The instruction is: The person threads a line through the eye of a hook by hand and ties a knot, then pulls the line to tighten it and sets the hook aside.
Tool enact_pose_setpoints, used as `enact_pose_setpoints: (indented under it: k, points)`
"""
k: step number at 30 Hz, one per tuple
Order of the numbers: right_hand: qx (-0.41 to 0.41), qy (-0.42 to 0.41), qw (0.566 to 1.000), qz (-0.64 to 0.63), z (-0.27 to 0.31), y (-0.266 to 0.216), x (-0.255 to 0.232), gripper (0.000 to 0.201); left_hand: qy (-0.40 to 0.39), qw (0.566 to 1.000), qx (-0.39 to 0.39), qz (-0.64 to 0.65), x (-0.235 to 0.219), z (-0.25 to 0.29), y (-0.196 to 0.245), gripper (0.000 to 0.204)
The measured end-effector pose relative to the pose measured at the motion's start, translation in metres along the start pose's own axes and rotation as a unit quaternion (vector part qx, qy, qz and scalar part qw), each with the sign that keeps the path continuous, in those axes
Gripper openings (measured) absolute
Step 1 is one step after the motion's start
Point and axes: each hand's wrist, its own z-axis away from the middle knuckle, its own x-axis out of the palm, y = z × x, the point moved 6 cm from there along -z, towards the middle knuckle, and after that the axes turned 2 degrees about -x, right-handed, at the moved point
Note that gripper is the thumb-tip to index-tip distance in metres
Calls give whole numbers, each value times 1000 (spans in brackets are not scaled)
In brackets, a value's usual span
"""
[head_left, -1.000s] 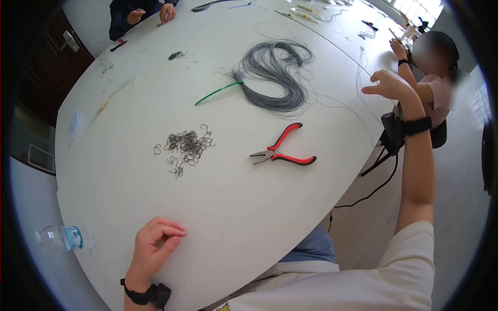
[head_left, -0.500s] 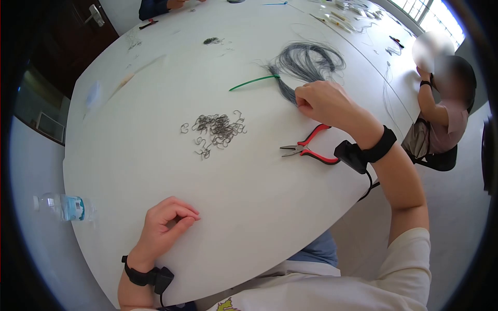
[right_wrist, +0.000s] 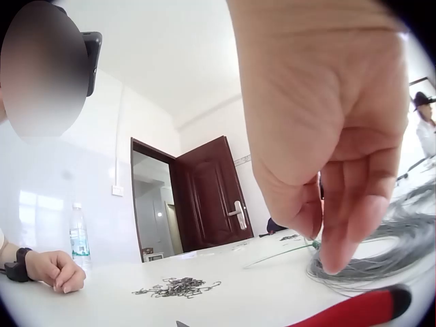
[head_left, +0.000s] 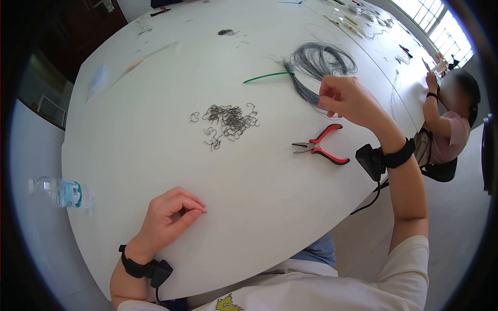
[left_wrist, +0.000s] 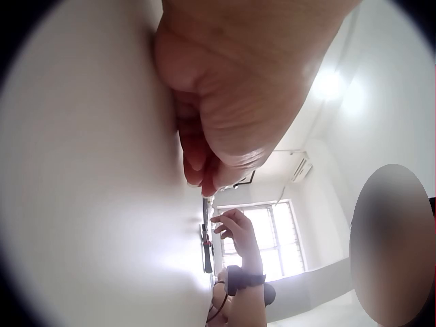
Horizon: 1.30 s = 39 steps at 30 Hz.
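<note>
My left hand (head_left: 171,215) rests on the white table with loosely bent fingers, thumb close to the fingertips and nothing held. My right hand (head_left: 350,101) hovers by the near edge of a bundle of thin grey strands (head_left: 316,54), fingers relaxed and no object visible in them. A green zip tie (head_left: 267,76) binds the bundle at its left side. Just below the right hand lie red-and-black pliers (head_left: 321,145) with their handles spread. A pile of small bent metal hooks (head_left: 231,122) sits in the middle of the table, left of the pliers.
A plastic water bottle (head_left: 59,193) is at the left edge of the table. Farther off are a small dark pile (head_left: 226,32) and a clear bag (head_left: 98,78). Another person (head_left: 451,116) sits at the right side. A seam (head_left: 373,67) crosses the table on the right.
My right hand has come in from the right edge to the grey bundle, then drawn slightly up off it. The head view has shifted; the left hand stays resting on the table.
</note>
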Motion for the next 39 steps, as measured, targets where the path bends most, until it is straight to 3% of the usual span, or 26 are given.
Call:
enact_pose_setpoints:
  k: [5, 11, 26, 28, 35, 38, 39]
  points:
    - [9, 10, 999, -30, 2, 6, -3, 8, 2, 1000, -3, 14, 0, -1, -1, 6]
    - [2, 6, 999, 43, 7, 4, -9, 7, 6, 999, -10, 29, 1, -1, -3, 6]
    - [-2, 32, 990, -136, 6, 14, -7, 10, 1, 1000, -4, 27, 0, -1, -3, 6]
    - [51, -1, 995, -86, 9, 8, -7, 10, 1, 1000, -7, 29, 0, -1, -3, 6]
    - [60, 30, 995, -80, 10, 10, -5, 15, 4, 999, -15, 29, 0, -1, -3, 6]
    - [35, 35, 996, -76, 10, 12, -5, 14, 4, 1000, -12, 27, 0, -1, -3, 6]
    - [1, 26, 1000, 4, 12, 6, -6, 14, 4, 1000, -10, 26, 0, -1, -3, 6]
